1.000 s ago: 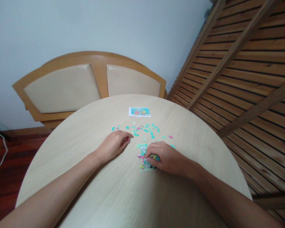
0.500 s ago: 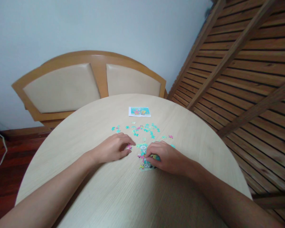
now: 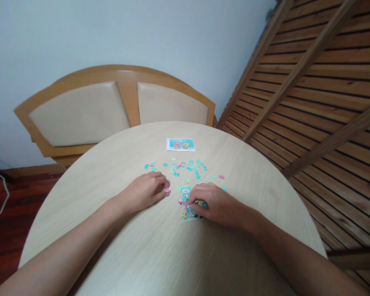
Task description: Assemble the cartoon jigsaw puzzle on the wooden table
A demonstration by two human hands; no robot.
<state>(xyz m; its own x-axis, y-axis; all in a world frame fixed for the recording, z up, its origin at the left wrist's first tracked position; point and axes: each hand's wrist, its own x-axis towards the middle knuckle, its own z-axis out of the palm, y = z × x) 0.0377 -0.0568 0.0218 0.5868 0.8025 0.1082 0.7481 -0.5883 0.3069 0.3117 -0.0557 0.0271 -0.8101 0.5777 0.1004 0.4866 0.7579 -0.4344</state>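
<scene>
A partly joined jigsaw puzzle [image 3: 190, 212] with a pale teal cartoon figure lies on the table in front of me. My right hand [image 3: 211, 203] covers its right side, thumb and forefinger pinched together at the middle of the figure on a puzzle piece that they largely hide. To the left of the puzzle, my left hand [image 3: 148, 188] rests low over the table. Its thumb and curled forefinger close around a loose pink puzzle piece [image 3: 167, 190], part of which shows between the fingertips.
Several loose teal, green and pink puzzle pieces [image 3: 190, 165] are scattered beyond my hands. Farther back lies a printed reference picture [image 3: 181, 144]. The round wooden table [image 3: 117, 255] has a padded bench [image 3: 80, 115] behind it and a slatted wooden partition [image 3: 320, 98] to the right.
My left hand's fingers have drawn in from a wider gap and now close around the pink piece. My right hand has stayed on the puzzle.
</scene>
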